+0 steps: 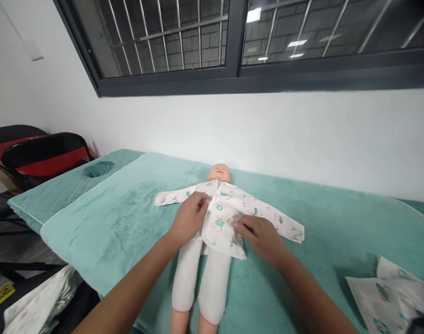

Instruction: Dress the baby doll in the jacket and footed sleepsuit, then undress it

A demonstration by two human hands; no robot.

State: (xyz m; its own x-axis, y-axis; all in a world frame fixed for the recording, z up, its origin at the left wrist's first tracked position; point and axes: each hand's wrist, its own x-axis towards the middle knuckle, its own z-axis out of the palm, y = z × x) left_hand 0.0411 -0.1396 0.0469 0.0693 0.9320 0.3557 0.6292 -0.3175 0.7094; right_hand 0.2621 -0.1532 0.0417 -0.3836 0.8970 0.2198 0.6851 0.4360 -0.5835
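A baby doll (219,172) lies on its back, head toward the wall. It wears a white long-sleeved baby shirt (220,215) with small teal and pink prints, its sleeves spread to both sides. White leggings (213,283) reach down to the doll's shins. One front panel of the shirt lies over the other. At the shirt's front edge, on the left of the chest, my left hand (191,214) is closed with its fingers curled on the cloth. My right hand (262,235) pinches the cloth at the right side of the shirt, below the sleeve.
A teal plush cover (121,222) spreads over the bed, which has a face hole (98,169) at the left. Folded printed clothing (389,297) lies at the lower right. Black and red chairs (48,155) stand left; more printed cloth (38,304) lies at lower left. A barred window (163,41) is above.
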